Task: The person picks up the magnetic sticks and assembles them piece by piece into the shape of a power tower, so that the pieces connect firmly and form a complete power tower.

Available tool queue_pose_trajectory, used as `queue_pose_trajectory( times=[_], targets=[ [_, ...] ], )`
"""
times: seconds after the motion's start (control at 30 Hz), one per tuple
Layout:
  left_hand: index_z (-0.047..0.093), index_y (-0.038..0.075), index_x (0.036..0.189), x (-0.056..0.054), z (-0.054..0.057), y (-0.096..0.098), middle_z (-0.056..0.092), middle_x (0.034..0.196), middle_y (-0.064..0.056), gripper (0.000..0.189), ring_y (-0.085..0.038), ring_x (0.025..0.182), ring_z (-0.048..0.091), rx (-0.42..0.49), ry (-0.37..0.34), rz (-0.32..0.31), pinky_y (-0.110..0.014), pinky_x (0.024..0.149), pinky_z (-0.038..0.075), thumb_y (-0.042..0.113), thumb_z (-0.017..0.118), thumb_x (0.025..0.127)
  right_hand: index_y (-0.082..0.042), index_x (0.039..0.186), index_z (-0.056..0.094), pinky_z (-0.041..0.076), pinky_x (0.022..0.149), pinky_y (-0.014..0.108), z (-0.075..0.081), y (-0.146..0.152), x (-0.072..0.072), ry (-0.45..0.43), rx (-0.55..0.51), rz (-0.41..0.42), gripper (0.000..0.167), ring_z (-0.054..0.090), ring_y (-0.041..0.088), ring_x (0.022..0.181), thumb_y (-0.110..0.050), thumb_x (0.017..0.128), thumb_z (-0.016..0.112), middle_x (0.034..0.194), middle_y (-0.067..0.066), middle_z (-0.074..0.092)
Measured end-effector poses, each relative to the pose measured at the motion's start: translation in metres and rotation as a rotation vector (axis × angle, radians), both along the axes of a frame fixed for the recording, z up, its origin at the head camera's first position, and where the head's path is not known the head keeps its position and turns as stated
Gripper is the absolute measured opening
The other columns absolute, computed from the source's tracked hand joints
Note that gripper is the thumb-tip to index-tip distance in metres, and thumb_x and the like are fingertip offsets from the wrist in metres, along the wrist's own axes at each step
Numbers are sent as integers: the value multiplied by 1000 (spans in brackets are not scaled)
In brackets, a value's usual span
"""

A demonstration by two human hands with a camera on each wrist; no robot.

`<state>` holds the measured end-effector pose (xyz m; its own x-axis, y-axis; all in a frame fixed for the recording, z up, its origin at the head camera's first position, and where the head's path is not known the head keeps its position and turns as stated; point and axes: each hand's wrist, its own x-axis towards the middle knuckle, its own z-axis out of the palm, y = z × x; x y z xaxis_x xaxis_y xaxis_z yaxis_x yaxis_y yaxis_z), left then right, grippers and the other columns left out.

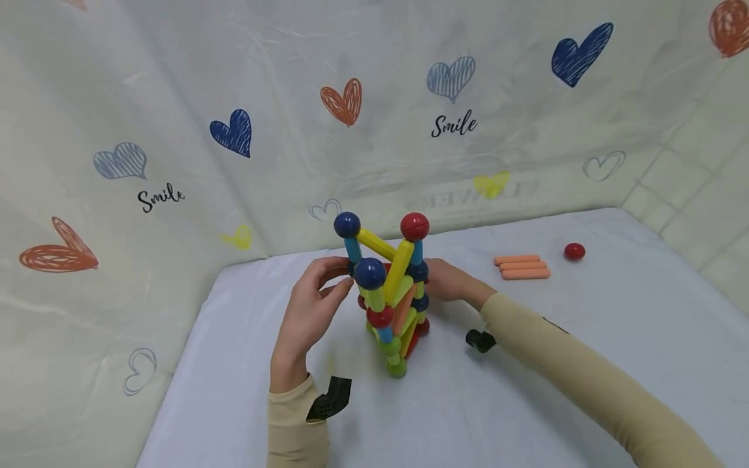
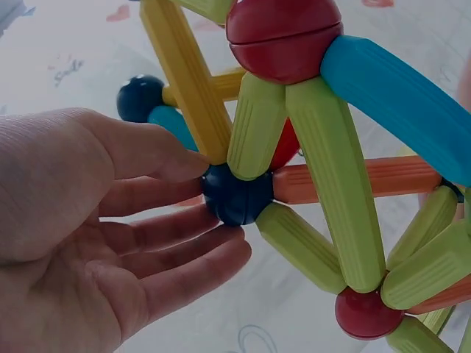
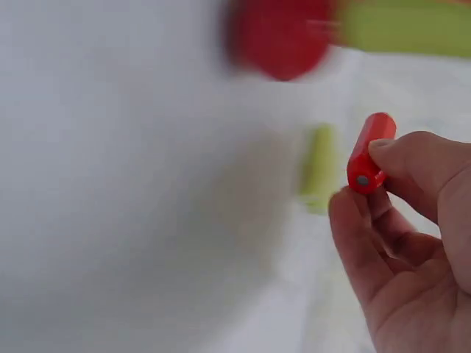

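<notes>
A tower of magnetic rods and balls stands upright on the table in the head view. My left hand is at its left side. In the left wrist view, the thumb and fingers hold a dark blue ball where yellow, green and orange rods meet. Behind the tower's right side is my right hand, its fingers partly hidden there. The right wrist view shows that hand pinching a short red magnetic rod between thumb and fingers, with a grey magnet visible at one end.
Several orange rods lie side by side at the back right, with a loose red ball beyond them. A white cloth covers the table. Behind it hangs a sheet printed with hearts.
</notes>
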<state>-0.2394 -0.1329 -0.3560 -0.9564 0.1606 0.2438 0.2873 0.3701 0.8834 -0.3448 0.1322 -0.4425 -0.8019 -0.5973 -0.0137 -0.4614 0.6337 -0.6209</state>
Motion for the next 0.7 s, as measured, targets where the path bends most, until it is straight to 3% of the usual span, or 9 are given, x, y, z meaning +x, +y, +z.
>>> queue_pose_trajectory(
  times=[0.1, 0.27, 0.43, 0.57, 0.7],
  targets=[
    [61, 12, 124, -1, -2, -2, 58, 124, -1, 26, -18, 120, 57, 16, -10, -2, -40, 100, 47, 13, 60, 98, -6, 118, 63, 49, 92, 43, 22, 9, -3, -107, -103, -66, 25, 56, 24, 95, -20, 98, 60, 106, 6, 65],
    [61, 12, 126, -4, -4, -2, 59, 125, -2, 28, -18, 120, 56, 56, -28, -4, -41, 102, 46, 14, 60, 98, -5, 131, 56, 42, 105, 48, 79, 23, -3, -354, -355, -116, 37, 58, 28, 113, -25, 100, 57, 126, 11, 60],
    [56, 10, 133, -11, -11, 3, 58, 130, -6, 36, -20, 121, 56, 106, -49, -29, -41, 102, 46, 18, 60, 99, -3, 139, 46, 48, 99, 36, 138, 28, -5, -447, -534, -94, 43, 60, 28, 111, -18, 100, 56, 129, 16, 54],
    [54, 9, 135, -16, -17, 7, 57, 132, -9, 37, -21, 120, 58, 165, -46, -70, -41, 102, 46, 18, 59, 99, -4, 142, 44, 52, 93, 30, 170, 23, -3, -461, -544, -26, 46, 60, 31, 111, -15, 99, 56, 127, 18, 55],
    [53, 9, 135, -21, -22, 9, 56, 133, -10, 36, -22, 121, 57, 206, -53, -118, -43, 104, 44, 16, 56, 100, -1, 138, 49, 52, 94, 35, 186, 16, 0, -482, -453, 93, 43, 60, 33, 114, -14, 98, 57, 126, 19, 59]
  ],
)
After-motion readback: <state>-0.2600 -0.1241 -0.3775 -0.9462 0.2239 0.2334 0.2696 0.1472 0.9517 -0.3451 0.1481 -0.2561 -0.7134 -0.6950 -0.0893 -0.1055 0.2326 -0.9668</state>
